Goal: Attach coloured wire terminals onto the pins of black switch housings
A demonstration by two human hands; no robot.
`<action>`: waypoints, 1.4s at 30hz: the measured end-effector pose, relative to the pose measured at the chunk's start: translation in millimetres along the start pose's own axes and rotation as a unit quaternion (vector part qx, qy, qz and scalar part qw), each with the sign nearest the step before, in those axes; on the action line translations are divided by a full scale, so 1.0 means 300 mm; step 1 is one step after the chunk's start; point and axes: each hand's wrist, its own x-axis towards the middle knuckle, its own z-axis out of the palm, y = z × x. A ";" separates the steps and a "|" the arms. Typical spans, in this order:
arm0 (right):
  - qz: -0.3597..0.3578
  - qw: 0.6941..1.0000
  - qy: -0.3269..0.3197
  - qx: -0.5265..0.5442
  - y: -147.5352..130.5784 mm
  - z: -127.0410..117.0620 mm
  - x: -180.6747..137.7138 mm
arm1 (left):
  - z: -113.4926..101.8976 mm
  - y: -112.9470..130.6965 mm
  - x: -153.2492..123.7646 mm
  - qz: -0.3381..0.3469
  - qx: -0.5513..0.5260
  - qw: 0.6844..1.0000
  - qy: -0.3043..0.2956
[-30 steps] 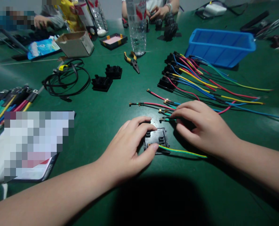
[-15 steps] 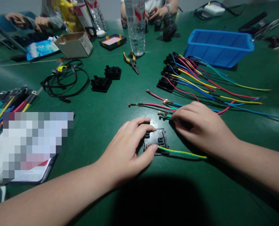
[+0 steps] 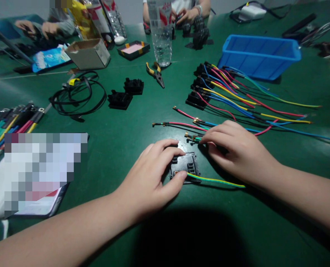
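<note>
Flat on the green table lies a black plastic socket housing [image 3: 183,163], gripped along its left side between the fingers and thumb of my left hand [image 3: 160,167]. From it a yellow-green wire [image 3: 217,180] runs out to the right, its inner end beside my left thumb. My right hand [image 3: 231,142] is closed at the fingertips on green wires [image 3: 196,139] with metal terminals; how many it pinches is hidden. Just beyond, red wires [image 3: 178,125] and a blue wire [image 3: 206,122] with terminals lie loose, partly under the right hand.
Wired black housings [image 3: 198,98] lie near a blue bin [image 3: 261,59]. Two black housings [image 3: 120,99], pliers [image 3: 157,75], a bottle [image 3: 162,40] and a coiled cable [image 3: 78,94] are farther off. At left are a phone [image 3: 48,207] and bundled wires [image 3: 14,122]. Co-workers' hands [image 3: 187,16] show at the back.
My right hand has shifted slightly left, and the green wires' terminals have moved left with it. My left hand and the socket housing stay in place.
</note>
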 end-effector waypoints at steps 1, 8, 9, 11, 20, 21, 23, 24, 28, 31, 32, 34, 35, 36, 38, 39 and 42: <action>0.000 1.000 0.000 -0.001 -0.001 0.000 0.000 | 0.000 0.001 -0.001 -0.001 0.000 1.000 0.001; 0.023 1.000 -0.004 -0.021 0.000 0.001 -0.001 | -0.003 0.006 -0.003 -0.005 0.000 1.000 -0.004; 0.025 0.999 -0.008 -0.024 0.001 0.002 -0.002 | -0.003 0.007 -0.003 -0.005 0.000 1.000 -0.003; 0.023 0.999 -0.015 -0.030 0.002 0.002 -0.002 | -0.003 0.007 -0.002 -0.005 0.001 1.000 -0.002; 0.013 0.999 -0.017 -0.033 -0.003 0.003 -0.005 | -0.003 0.009 0.000 -0.003 0.002 1.000 -0.001; 0.014 0.999 -0.017 -0.032 -0.003 0.004 -0.006 | -0.003 0.009 0.000 -0.002 0.002 1.000 0.001; 0.015 0.999 -0.017 -0.028 -0.002 0.006 -0.006 | -0.003 0.008 -0.001 0.000 0.001 1.000 0.003; 0.016 0.999 -0.018 -0.025 -0.002 0.006 -0.006 | -0.003 0.008 -0.002 0.001 0.000 1.000 0.003; 0.016 0.999 -0.024 -0.022 -0.001 0.006 -0.004 | -0.002 0.006 -0.002 0.003 0.001 1.000 0.003; 0.016 0.999 -0.023 -0.019 -0.001 0.005 -0.004 | -0.002 0.007 -0.003 0.001 0.002 1.000 0.003; 0.015 0.999 -0.021 -0.018 -0.001 0.004 -0.004 | -0.003 0.007 -0.003 0.001 0.002 1.000 0.002; 0.013 1.000 -0.020 -0.017 -0.001 0.004 -0.004 | -0.004 0.007 -0.002 0.000 0.002 1.000 0.000; 0.011 1.000 -0.018 -0.016 0.000 0.004 -0.004 | -0.004 0.007 -0.002 -0.001 0.002 1.000 0.000; 0.009 1.000 -0.019 -0.015 0.000 0.004 -0.005 | -0.005 0.006 -0.001 -0.001 0.001 1.000 0.000; 0.004 1.000 -0.020 -0.015 0.001 0.005 -0.005 | -0.005 0.006 -0.002 0.000 0.000 1.000 0.000; 0.002 1.000 -0.023 -0.017 0.001 0.005 -0.005 | -0.005 0.007 -0.002 0.000 0.000 1.000 0.000; -0.001 0.999 -0.021 -0.024 0.000 0.005 -0.003 | -0.004 0.007 -0.003 -0.001 0.001 1.000 -0.001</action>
